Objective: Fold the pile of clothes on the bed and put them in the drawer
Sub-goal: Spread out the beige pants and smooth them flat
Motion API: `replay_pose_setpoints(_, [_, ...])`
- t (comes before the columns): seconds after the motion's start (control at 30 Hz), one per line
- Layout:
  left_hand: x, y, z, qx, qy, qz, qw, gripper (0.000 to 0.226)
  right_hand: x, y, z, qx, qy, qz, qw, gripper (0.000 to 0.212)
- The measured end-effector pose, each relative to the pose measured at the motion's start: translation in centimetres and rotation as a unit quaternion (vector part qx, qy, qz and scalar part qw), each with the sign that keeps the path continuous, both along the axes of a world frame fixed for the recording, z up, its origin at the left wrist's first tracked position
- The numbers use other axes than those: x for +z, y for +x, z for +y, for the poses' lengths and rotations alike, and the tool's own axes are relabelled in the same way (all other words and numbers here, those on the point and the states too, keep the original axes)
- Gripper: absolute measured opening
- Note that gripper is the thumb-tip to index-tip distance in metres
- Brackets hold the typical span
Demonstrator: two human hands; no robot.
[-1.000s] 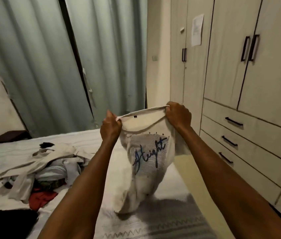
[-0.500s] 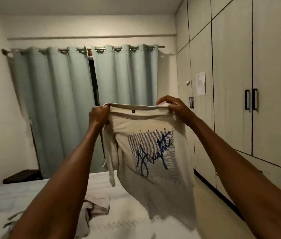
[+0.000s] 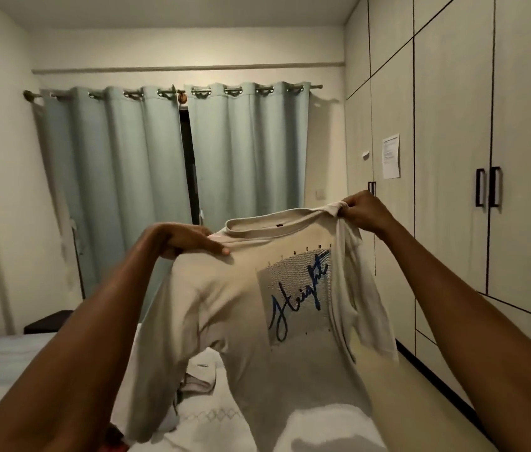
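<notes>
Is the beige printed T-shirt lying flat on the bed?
No, both hands, left hand and right hand, hold the beige printed T-shirt up by its shoulders.

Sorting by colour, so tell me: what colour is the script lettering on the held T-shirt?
Blue script on the beige T-shirt; head view.

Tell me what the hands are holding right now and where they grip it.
A beige T-shirt: the left hand holds one shoulder, the right hand pinches the other.
</notes>
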State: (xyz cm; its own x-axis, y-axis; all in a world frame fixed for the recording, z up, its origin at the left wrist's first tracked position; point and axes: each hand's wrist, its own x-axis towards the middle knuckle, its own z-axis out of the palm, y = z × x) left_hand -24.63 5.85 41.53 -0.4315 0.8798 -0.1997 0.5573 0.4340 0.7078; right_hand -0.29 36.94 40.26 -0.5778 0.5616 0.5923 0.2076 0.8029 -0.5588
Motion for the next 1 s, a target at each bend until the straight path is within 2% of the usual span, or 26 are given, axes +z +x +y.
replay_pose_setpoints(0.1, [0.0,-0.2,0.1,0.023,0.032,0.017,0.999,0.045,0.1,0.4,-0.3,0.006,-0.063,-0.07,0.996,0.022])
replay_pose_setpoints(0.23, [-0.3,-2.2,0.0,0.116,0.089,0.055,0.988,0.043,-0.3,0.5,-0.1,0.02,-0.172,-0.105,0.979,0.019])
replay_pose_setpoints(0.3, [-0.8,-2.9,-0.2,0.118,0.095,0.03,0.988,0.039,-0.4,0.2,-0.1,0.033,-0.21,-0.13,0.968,0.029])
replay_pose_setpoints(0.4, [-1.8,-3.7,-0.9,0.106,0.047,-0.055,0.992,0.035,-0.5,-0.2,0.1,0.072,-0.283,-0.19,0.938,0.046])
replay_pose_setpoints(0.5, [-3.5,-5.0,-1.6,0.113,0.003,-0.11,0.987,0.039,-1.0,-0.7,0.3,0.138,-0.338,-0.257,0.894,0.05])
replay_pose_setpoints(0.57, [-4.8,-6.2,-1.6,0.11,-0.01,-0.105,0.988,0.046,-1.7,-1.8,1.0,0.148,-0.341,-0.282,0.885,0.051])
replay_pose_setpoints(0.63, [-5.8,-7.4,-1.3,0.096,-0.023,-0.088,0.991,0.055,-2.7,-3.1,1.8,0.137,-0.314,-0.291,0.894,0.054])
replay_pose_setpoints(0.73, [-7.2,-9.7,-0.4,0.077,-0.059,-0.086,0.992,0.036,-3.9,-5.5,3.3,0.161,-0.299,-0.311,0.888,0.056])
replay_pose_setpoints(0.83, [-9.3,-12.6,0.6,0.073,-0.133,-0.067,0.986,0.022,-5.1,-8.1,5.2,0.185,-0.328,-0.379,0.845,0.057])
replay_pose_setpoints(0.93, [-11.9,-16.5,2.2,0.109,-0.215,-0.017,0.97,0.012,-6.7,-12.2,7.4,0.132,-0.304,-0.484,0.81,0.048])
replay_pose_setpoints(1.0, [-13.6,-19.6,4.4,0.175,-0.178,0.058,0.967,0.016,-7.8,-16.1,8.7,0.074,-0.276,-0.503,0.815,0.035])
